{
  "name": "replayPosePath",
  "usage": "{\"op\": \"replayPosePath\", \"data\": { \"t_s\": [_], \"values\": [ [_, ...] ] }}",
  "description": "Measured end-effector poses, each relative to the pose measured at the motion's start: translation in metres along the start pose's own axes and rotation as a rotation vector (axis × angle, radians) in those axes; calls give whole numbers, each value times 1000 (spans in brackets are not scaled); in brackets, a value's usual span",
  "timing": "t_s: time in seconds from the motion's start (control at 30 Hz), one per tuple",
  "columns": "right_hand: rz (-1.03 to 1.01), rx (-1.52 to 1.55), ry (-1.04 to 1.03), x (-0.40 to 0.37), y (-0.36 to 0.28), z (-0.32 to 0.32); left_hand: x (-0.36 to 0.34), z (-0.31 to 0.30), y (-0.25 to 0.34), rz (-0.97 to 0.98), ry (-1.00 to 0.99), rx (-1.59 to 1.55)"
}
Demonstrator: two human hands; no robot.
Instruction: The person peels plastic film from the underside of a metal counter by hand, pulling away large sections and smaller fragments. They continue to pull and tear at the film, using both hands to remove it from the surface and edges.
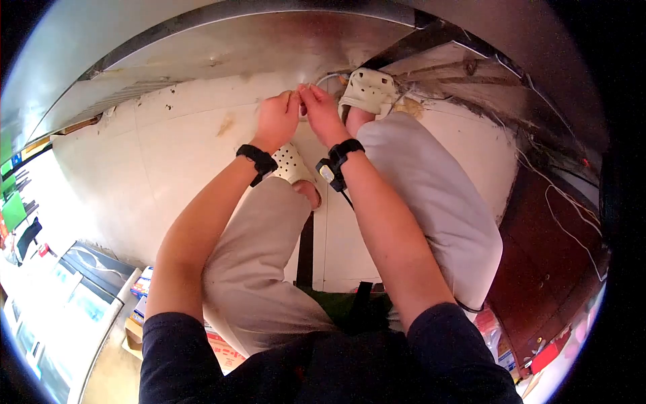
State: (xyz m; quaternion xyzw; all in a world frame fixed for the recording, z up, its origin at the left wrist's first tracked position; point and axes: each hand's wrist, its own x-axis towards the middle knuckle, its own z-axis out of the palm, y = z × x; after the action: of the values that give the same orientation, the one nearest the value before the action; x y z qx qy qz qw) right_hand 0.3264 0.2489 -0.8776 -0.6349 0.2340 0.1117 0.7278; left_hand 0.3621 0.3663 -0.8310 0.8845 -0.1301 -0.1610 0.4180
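My left hand [277, 120] and my right hand [321, 113] meet at the top middle of the head view, over the pale floor. Fingers and thumbs on both are pinched together, their tips touching or nearly so. Whatever lies between them is too small or too hidden to name. Just right of my right hand is a cream clog [370, 91] on one foot, with a grey cable [328, 78] looping behind it. The other perforated clog [291, 163] shows below, between my wrists. Each wrist wears a black band, and the right one carries a small device [328, 172].
A metal panel [222, 44] overhangs the far side, close above my hands. Thin white wires [558, 192] run down the right over a dark red board [538, 249]. Boxes [138, 316] and a glass-topped case [84, 303] stand at lower left.
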Motion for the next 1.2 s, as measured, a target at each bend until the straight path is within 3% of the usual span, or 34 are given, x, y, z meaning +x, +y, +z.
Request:
{"op": "replayPosePath", "data": {
  "t_s": [0.07,0.17,0.23,0.27,0.33,0.47,0.53,0.63,0.77,0.83,0.97,1.03,1.2],
  "values": [
    [14,136,10,-8,-5,3,-7,2,0,-33,-25,-11],
    [7,403,4,1,-15,12,7,-7,12,90,52,-149],
    [95,657,23,2,-17,22,2,-9,19,-32,21,-406],
    [105,665,27,2,-21,21,-1,-10,18,-42,13,-400],
    [185,815,-149,9,-32,18,2,-15,14,-82,-41,-71],
    [8,610,-229,26,-37,16,14,-25,21,-59,-29,-12],
    [-33,603,-180,27,-33,22,25,-39,32,-108,91,-88],
    [-39,582,-126,33,-18,26,48,-56,60,-232,-11,110],
    [-42,499,-141,28,-27,24,61,-40,38,-234,-47,136],
    [-48,551,-119,24,-25,28,53,-36,42,-227,-3,-64],
    [-73,507,-134,22,-21,25,51,-31,32,-196,23,-96],
    [-51,339,-107,21,-23,22,51,-30,30,-130,22,-85],
    [-2,400,-134,17,-19,22,41,-29,33,-168,-4,-143]
  ]
}}
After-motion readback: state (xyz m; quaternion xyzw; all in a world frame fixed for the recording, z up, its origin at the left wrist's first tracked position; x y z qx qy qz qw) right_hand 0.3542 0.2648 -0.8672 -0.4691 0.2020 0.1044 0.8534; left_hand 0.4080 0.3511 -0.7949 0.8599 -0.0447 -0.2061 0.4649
